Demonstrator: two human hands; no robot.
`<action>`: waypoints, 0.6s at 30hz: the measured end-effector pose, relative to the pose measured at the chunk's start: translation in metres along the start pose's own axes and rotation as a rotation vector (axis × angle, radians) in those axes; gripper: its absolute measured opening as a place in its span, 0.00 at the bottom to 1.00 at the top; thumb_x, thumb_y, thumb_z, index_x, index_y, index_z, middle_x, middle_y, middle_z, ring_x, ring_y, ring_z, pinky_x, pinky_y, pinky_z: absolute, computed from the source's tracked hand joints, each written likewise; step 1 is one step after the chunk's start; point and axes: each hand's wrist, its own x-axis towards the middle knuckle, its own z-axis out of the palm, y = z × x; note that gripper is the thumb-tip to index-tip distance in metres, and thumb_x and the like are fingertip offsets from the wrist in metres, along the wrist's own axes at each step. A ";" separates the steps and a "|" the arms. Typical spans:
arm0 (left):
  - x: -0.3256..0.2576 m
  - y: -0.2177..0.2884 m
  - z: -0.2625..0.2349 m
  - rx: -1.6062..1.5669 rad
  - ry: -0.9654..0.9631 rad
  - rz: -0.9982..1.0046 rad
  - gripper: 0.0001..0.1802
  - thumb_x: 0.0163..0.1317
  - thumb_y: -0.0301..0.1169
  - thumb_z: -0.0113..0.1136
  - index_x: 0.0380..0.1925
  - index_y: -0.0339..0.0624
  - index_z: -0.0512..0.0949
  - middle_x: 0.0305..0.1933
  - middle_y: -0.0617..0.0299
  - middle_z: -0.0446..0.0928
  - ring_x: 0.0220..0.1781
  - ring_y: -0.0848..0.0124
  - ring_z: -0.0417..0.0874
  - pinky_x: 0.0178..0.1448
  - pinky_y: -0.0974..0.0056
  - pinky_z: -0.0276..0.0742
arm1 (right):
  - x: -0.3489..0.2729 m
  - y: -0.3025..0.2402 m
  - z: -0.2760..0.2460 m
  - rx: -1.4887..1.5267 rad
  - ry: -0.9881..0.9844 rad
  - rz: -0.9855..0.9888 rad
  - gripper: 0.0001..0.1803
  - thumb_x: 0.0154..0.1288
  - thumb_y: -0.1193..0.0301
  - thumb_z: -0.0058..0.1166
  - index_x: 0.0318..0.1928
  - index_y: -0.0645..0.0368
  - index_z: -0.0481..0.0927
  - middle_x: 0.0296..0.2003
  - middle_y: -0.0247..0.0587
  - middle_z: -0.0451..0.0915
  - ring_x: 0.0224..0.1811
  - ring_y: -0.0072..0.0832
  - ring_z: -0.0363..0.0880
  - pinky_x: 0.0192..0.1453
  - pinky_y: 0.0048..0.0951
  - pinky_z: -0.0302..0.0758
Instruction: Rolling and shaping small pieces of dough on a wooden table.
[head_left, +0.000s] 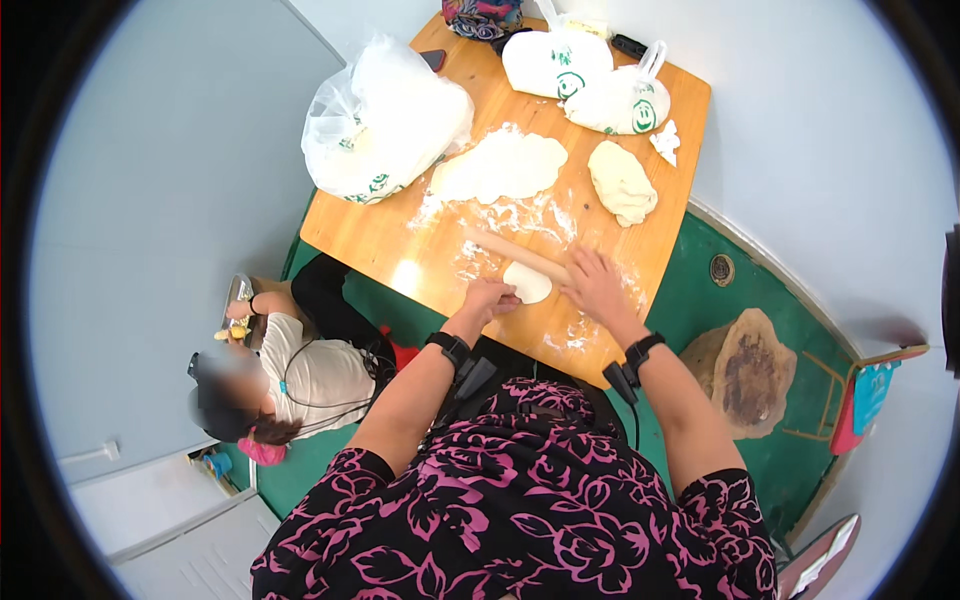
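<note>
A small, flat round of dough lies on the floury wooden table close to me. My left hand pinches the left edge of this round between thumb and fingers. The right end of a wooden rolling pin is under my right hand, its fingers bent over it. The pin slants across the far edge of the dough round, its free end pointing to the far left. Beyond it lies a wide, flat piece of pale dough. A thicker lump of dough sits to the right.
White plastic bags stand at the far left and far right of the table, with a crumpled tissue and a phone. Another person sits at the left, holding something yellow. A wooden stump stands on the green floor, right.
</note>
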 end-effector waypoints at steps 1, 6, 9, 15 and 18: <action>0.003 0.001 -0.002 0.001 -0.039 -0.044 0.06 0.50 0.21 0.57 0.29 0.32 0.73 0.27 0.51 0.76 0.26 0.63 0.80 0.30 0.62 0.79 | -0.004 -0.004 0.002 -0.010 0.007 0.001 0.27 0.51 0.59 0.56 0.48 0.63 0.70 0.52 0.47 0.66 0.60 0.42 0.59 0.62 0.44 0.54; 0.007 0.008 -0.013 -0.085 -0.088 -0.065 0.07 0.52 0.23 0.56 0.32 0.34 0.72 0.32 0.52 0.76 0.33 0.62 0.81 0.35 0.61 0.79 | -0.025 -0.012 0.005 0.115 0.139 0.369 0.23 0.47 0.70 0.58 0.44 0.63 0.70 0.51 0.46 0.67 0.57 0.43 0.61 0.60 0.40 0.59; 0.024 0.013 -0.030 -0.297 -0.183 -0.034 0.09 0.54 0.23 0.54 0.36 0.34 0.71 0.39 0.54 0.76 0.40 0.61 0.79 0.40 0.59 0.78 | -0.048 -0.007 -0.004 0.020 0.182 0.485 0.22 0.47 0.71 0.58 0.43 0.63 0.68 0.50 0.48 0.67 0.56 0.44 0.62 0.59 0.41 0.59; 0.038 0.038 -0.037 -0.382 -0.245 -0.027 0.13 0.57 0.27 0.54 0.41 0.31 0.69 0.43 0.51 0.75 0.42 0.61 0.79 0.46 0.58 0.77 | -0.079 -0.016 -0.001 -0.056 0.146 0.623 0.20 0.48 0.70 0.58 0.41 0.62 0.67 0.50 0.50 0.66 0.56 0.44 0.61 0.58 0.41 0.59; 0.037 0.045 -0.023 -0.154 -0.234 0.047 0.14 0.57 0.28 0.55 0.41 0.31 0.69 0.41 0.53 0.76 0.40 0.62 0.79 0.45 0.59 0.77 | -0.070 -0.023 0.006 -0.138 0.172 0.693 0.20 0.50 0.69 0.57 0.42 0.62 0.67 0.51 0.49 0.65 0.57 0.44 0.61 0.59 0.40 0.58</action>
